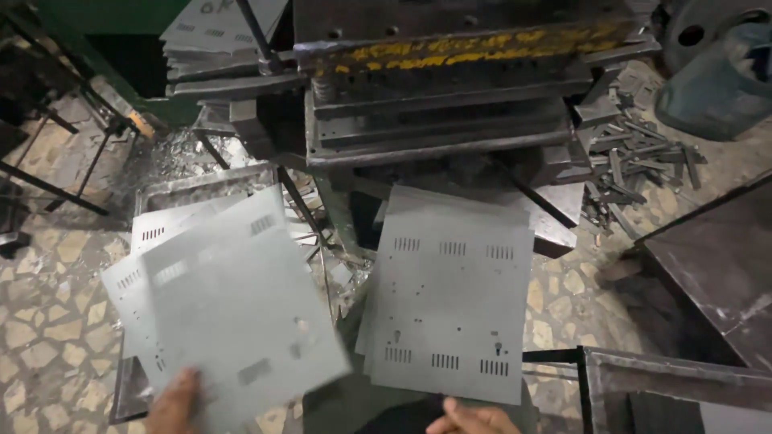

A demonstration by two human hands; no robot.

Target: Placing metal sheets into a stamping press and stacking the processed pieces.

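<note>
My left hand [173,402] at the bottom left grips the near edge of a grey punched metal sheet [241,313], which is blurred and tilted above a stack of similar sheets [133,277] on the floor. My right hand [473,418] at the bottom centre touches the near edge of a second stack of grey sheets [450,297] with rows of slots and small holes. This stack lies flat in front of the press machine [442,88].
The dark metal press has a worn yellow-painted bar [466,47]. More sheets [217,32] lie on its upper left. Metal scrap strips [635,161] litter the stone-patterned floor at right. A dark metal table [716,265] stands right, a frame [48,137] left.
</note>
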